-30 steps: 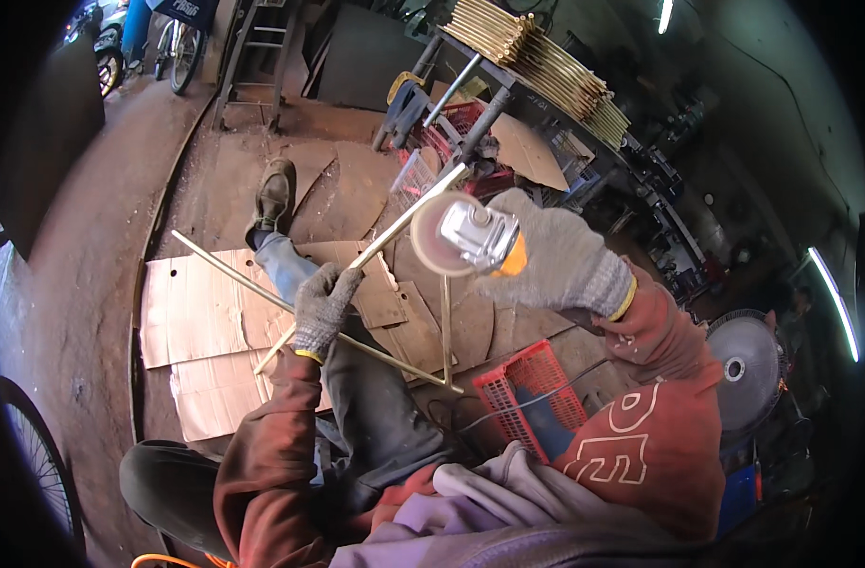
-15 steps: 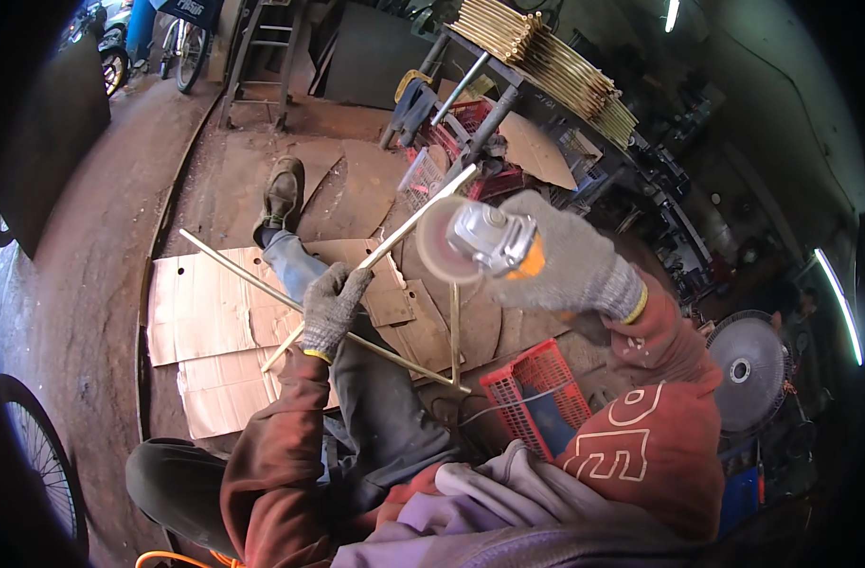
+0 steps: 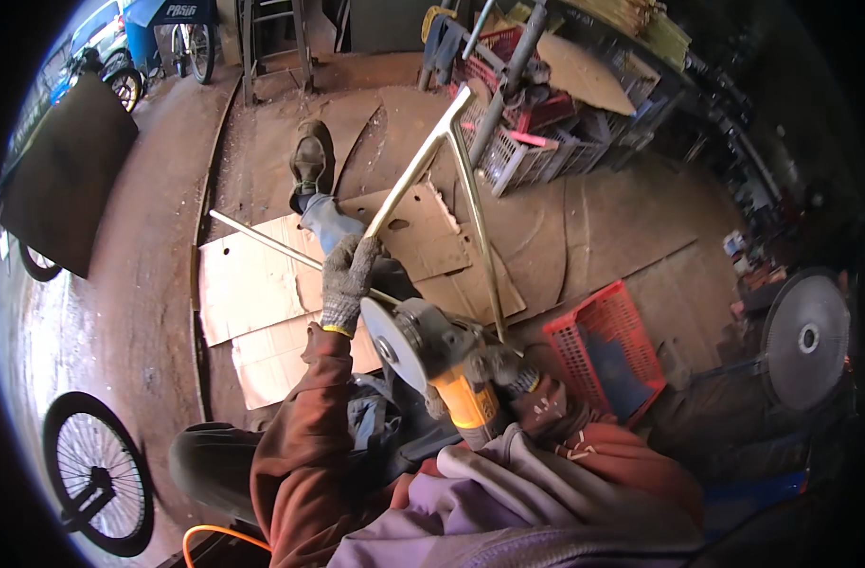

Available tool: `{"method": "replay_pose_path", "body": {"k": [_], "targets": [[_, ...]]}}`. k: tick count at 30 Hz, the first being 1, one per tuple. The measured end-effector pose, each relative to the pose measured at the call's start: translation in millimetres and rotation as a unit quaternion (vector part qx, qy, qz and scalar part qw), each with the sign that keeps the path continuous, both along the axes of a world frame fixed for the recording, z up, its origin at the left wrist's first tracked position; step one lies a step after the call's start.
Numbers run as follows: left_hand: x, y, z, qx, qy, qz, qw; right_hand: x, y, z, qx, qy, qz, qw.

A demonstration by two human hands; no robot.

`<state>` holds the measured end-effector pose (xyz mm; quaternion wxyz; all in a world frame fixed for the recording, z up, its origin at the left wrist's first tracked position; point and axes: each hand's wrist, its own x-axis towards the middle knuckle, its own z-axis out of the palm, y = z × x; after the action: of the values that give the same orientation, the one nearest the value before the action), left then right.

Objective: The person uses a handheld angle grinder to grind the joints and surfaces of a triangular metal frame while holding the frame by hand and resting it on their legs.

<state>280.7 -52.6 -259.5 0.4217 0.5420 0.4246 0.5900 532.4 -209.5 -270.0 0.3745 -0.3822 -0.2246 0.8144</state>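
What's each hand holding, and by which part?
Left hand: metal frame, by its slanted bar. Right hand: angle grinder, by its orange body.

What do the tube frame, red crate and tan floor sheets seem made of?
Tube frame: probably metal, smooth and brassy, given its bright highlights; alloy unclear.
Red crate: likely plastic, finish unclear, with evenly coloured lattice walls.
Tan floor sheets: apparently cardboard, matt, with creases and ragged edges.

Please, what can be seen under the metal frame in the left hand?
Cardboard sheets and the person's outstretched leg show under the metal frame. What lies behind the left hand and the angle grinder is covered.
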Motion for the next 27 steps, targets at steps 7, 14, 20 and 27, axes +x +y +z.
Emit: {"method": "replay_pose_path", "body": {"k": [7,14,20,27], "targets": [[-22.9,-0.3,11.0,-0.079,0.018,-0.077,0.994,-16.5,-0.3,-115.3,-0.118,-0.080,-0.091,0.986],[-26.0,2.9,26.2,-0.126,-0.003,-0.141,0.982,-11.8,7.7,-133.2,-0.123,-0.133,-0.108,0.978],[-28.5,4.6,26.3,-0.114,-0.001,-0.161,0.980,-19.8,9.0,-131.5,-0.121,-0.158,-0.113,0.973],[-28.1,3.4,27.6,-0.116,0.005,-0.150,0.982,-31.6,16.5,-126.8,-0.113,-0.177,-0.125,0.970]]}}
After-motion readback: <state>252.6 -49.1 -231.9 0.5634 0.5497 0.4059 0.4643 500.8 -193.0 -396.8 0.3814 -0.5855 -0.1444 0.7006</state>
